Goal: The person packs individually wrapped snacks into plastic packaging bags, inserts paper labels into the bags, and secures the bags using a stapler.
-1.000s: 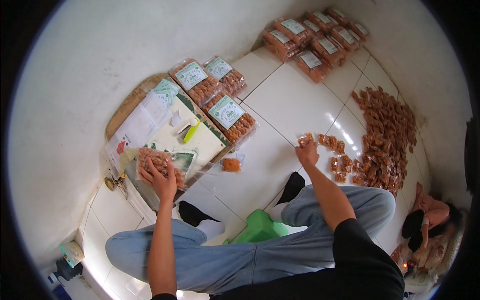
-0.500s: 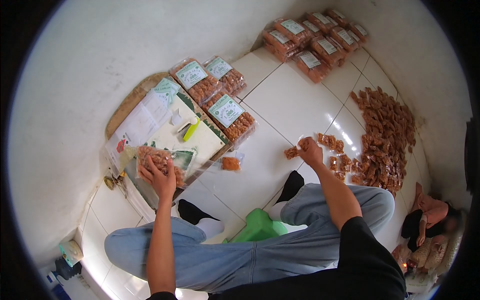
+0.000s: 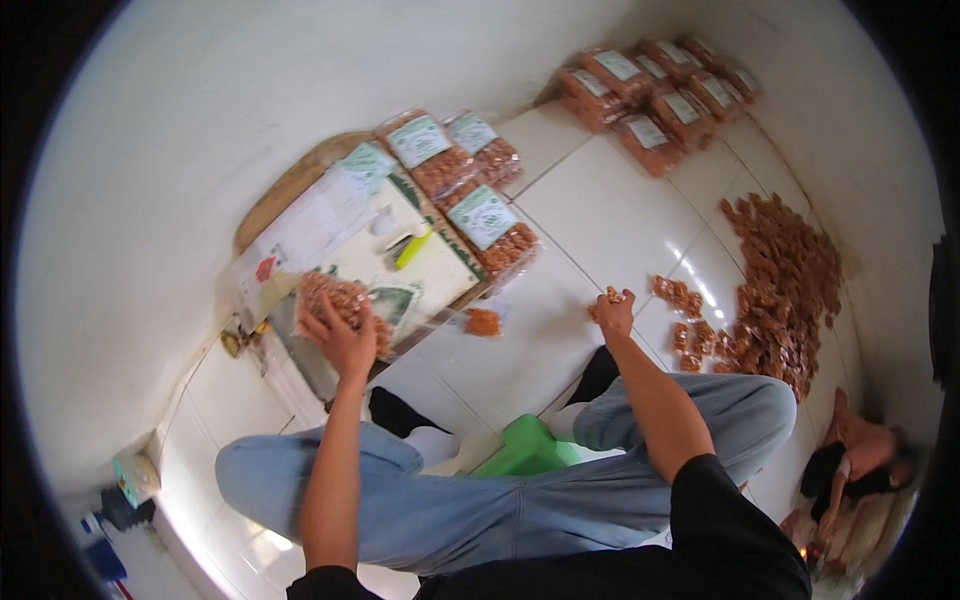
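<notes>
My left hand [image 3: 348, 340] rests its fingers over a clear plastic bag of brown snacks [image 3: 378, 335], gripping it at the near left end of a low table [image 3: 440, 300]. Out over the white floor tiles, my right hand [image 3: 614, 316] is closed around small brown snack packets [image 3: 613, 294]; how many is hidden by the fingers. To its right lie several small packets [image 3: 678, 293] in a loose row, beside a big heap of the same packets [image 3: 785, 280]. A single orange-brown packet [image 3: 483, 321] sits on the floor by the table's edge.
Labelled full bags [image 3: 484, 218] lie along the table's far side. A lime-green stapler [image 3: 411, 248], papers [image 3: 300, 225] and green labels [image 3: 366, 165] are on the table. More labelled bags [image 3: 683, 107] are stacked by the back wall. A green stool [image 3: 527, 446] stands between my legs; another person [image 3: 860, 450] sits at lower right.
The view has shifted, so most things appear further right. My right hand has drawn back from the row of packets, toward the left, still holding small packets. My left hand stays on the bag.
</notes>
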Available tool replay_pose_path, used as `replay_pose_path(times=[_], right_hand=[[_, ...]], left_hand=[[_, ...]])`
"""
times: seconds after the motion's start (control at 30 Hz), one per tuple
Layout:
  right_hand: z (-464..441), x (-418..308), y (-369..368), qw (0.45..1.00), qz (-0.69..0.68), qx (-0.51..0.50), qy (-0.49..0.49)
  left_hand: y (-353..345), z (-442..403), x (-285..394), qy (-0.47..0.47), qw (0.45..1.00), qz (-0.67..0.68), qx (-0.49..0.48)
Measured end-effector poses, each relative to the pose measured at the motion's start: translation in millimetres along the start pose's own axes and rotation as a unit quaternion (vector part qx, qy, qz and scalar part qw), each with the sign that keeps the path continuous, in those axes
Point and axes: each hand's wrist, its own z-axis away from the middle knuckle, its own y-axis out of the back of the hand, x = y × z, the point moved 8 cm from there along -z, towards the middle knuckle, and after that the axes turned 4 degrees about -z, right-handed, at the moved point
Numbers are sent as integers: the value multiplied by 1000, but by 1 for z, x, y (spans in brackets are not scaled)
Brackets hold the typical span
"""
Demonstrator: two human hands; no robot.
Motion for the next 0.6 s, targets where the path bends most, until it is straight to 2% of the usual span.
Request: replay_pose_path(times=[0.03, 0.1, 0.17, 0.2, 0.27, 0.3, 0.37, 0.47, 0.53, 0.6], right_hand=[[-2, -9, -8, 995, -86, -40, 29], [20, -45, -20, 960, -233, -142, 62], [42, -87, -21, 930, -258, -252, 65], [52, -105, -19, 928, -256, -260, 71], [81, -143, -20, 876, -319, -349, 96], [93, -159, -15, 875, -317, -352, 101], [130, -194, -10, 827, -340, -430, 125], [175, -228, 3, 790, -346, -474, 179], [205, -246, 7, 755, -340, -512, 230], [233, -256, 11, 763, -305, -505, 262]], left_hand=[[3, 0, 1, -21, 999, 8, 27], [-3, 1, -3, 24, 1000, -3, -3], [4, 2, 2, 51, 999, -2, -17], [3, 3, 2, 68, 997, 5, -42], [7, 5, 3, 73, 996, 14, -41], [9, 4, 5, 70, 996, 25, -46], [16, 6, 8, 74, 996, 32, -47], [34, 6, 21, 64, 997, 20, -29], [57, 4, 50, -57, 993, 90, 57], [73, 16, 87, -97, 950, 298, -6]])
